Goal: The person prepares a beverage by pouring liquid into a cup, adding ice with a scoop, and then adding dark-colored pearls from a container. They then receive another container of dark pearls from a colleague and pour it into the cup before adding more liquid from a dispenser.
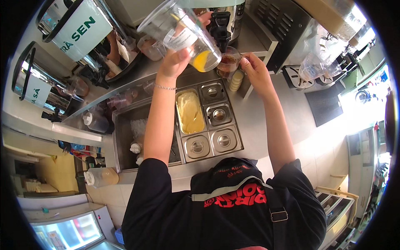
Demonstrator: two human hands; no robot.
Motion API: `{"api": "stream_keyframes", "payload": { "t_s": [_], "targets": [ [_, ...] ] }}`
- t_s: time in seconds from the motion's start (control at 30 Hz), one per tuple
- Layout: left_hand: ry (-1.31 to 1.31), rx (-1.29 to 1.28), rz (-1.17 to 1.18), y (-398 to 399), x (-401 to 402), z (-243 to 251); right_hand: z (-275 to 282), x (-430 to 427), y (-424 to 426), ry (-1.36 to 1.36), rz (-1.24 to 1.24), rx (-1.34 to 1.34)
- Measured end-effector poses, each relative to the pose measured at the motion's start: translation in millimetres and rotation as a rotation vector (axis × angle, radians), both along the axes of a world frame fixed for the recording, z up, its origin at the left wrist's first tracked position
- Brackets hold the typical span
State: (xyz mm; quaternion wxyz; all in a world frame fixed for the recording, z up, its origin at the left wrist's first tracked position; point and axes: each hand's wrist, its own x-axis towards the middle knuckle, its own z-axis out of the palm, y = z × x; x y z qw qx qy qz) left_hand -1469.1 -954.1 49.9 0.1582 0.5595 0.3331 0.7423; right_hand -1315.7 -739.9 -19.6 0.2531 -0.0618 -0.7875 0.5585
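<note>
My left hand (176, 61) grips a clear plastic cup (200, 39) that is tilted, with a white printed label on its side. Something yellow lies in the bottom of this cup. Fingertips show past the cup's far side, close to the black tap (220, 29) of a metal drink dispenser (234, 15); whether they touch it I cannot tell. My right hand (254, 70) holds the handle of a clear measuring jug (229, 62) right below that tap. Reddish-brown liquid with some froth is in the jug. A stack of small pale-lidded cups (236, 80) stands beside the jug.
Below my arms, a pan of pale yellow cream (190, 112) sits beside several lidded steel pans (218, 114). A sunken bin (125, 150) holds white-capped bottles. More dispensers (84, 34) line the left; a drip tray (298, 78) and black mat (324, 103) are at right.
</note>
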Motion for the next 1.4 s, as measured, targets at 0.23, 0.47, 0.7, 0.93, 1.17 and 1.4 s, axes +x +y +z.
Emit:
{"api": "stream_keyframes", "payload": {
  "t_s": [0.23, 0.47, 0.7, 0.93, 1.17, 1.4],
  "targets": [
    [-0.151, -0.487, 0.309, -78.0, 47.5, -125.1, -2.5, 15.8, 1.4, -0.030, 0.025, -0.031],
    [0.114, -0.841, 0.498, -38.7, 92.8, -193.4, 41.9, 48.3, 0.4, -0.208, 0.177, 0.681],
    [-0.131, -0.540, 0.253, 5.0, 114.9, -223.2, 56.9, 68.1, -29.2, -0.001, 0.307, 1.268],
    [-0.269, -0.460, 0.095, 19.4, 133.7, -194.8, 77.1, 100.9, -5.2, 0.175, 0.309, 1.461],
    [-0.236, -0.523, 0.279, 9.0, 149.2, -165.2, 76.9, 105.1, 16.6, 0.307, 0.258, 1.193],
    [-0.300, -0.362, 0.470, -56.8, 173.6, -130.8, 32.3, 51.8, 76.7, 0.182, -0.445, 0.181]
  ]
}}
